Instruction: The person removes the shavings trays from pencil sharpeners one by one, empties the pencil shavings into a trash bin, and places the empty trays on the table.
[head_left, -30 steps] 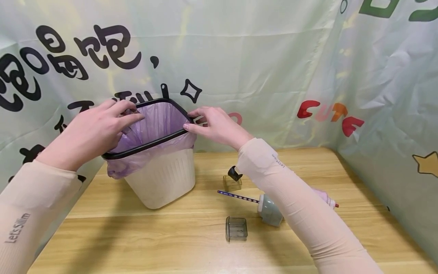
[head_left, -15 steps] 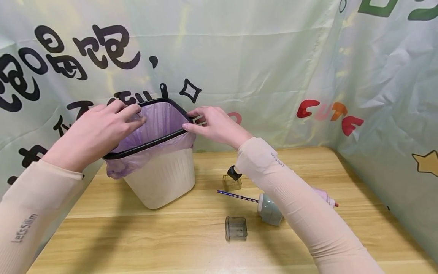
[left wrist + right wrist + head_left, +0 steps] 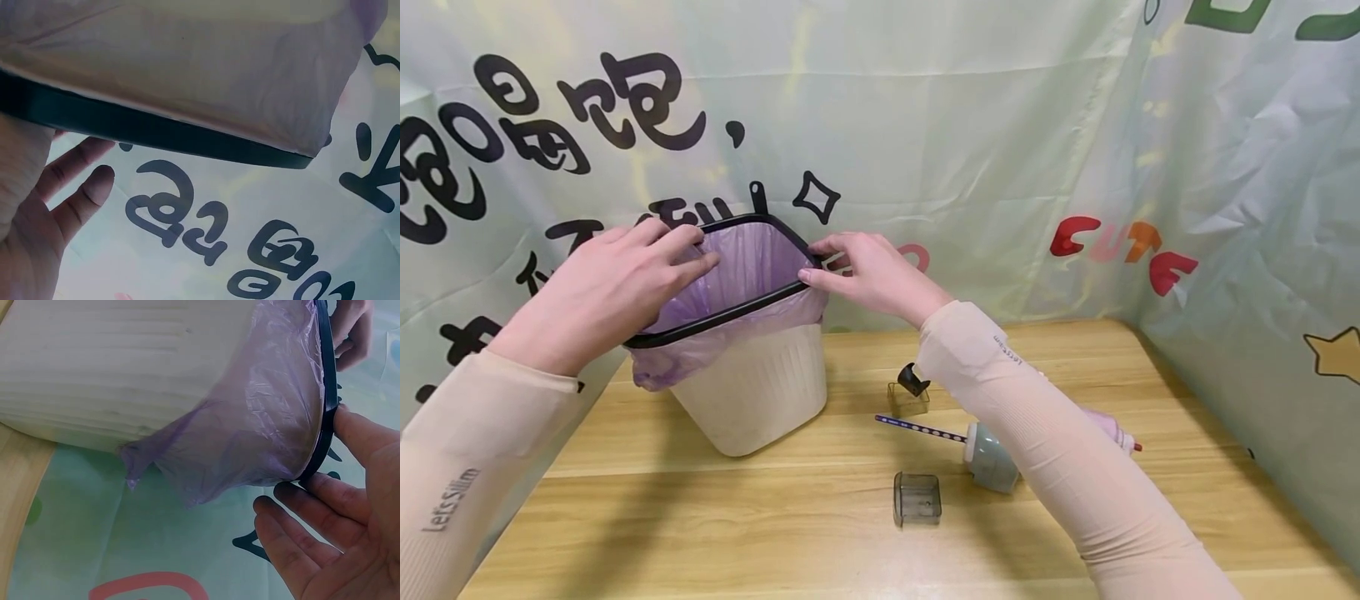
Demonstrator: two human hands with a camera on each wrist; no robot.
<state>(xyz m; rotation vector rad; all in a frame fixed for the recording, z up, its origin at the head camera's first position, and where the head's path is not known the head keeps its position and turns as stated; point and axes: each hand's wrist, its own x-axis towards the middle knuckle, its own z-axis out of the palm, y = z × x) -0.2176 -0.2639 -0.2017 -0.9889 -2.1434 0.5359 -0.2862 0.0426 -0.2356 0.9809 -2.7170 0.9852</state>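
A cream trash can [image 3: 760, 383], ribbed on the outside, stands tilted on the table, with a black rim ring [image 3: 722, 317] round its mouth. A lilac trash bag [image 3: 752, 250] lines it and hangs in loose folds over the outside. My left hand [image 3: 606, 279] lies over the left side of the opening, fingers loosely bent; in the left wrist view its fingertips [image 3: 99, 181] show apart beside the rim. At the right corner my right hand [image 3: 872, 275] pinches the rim ring between thumb and fingers, which the right wrist view shows on both sides of the corner.
Right of the can on the wooden table [image 3: 790, 533] are a clear box [image 3: 908, 400] with a black piece, a smoky clear cup [image 3: 917, 498], a patterned pencil [image 3: 921, 428] at a grey-blue container [image 3: 992, 458], and a pink bottle [image 3: 1108, 429] partly behind my right sleeve. Printed cloth encloses the table.
My left hand has shifted slightly up and to the right over the rim, its fingers lifting a little from the bag. The right hand and the can have stayed in place.
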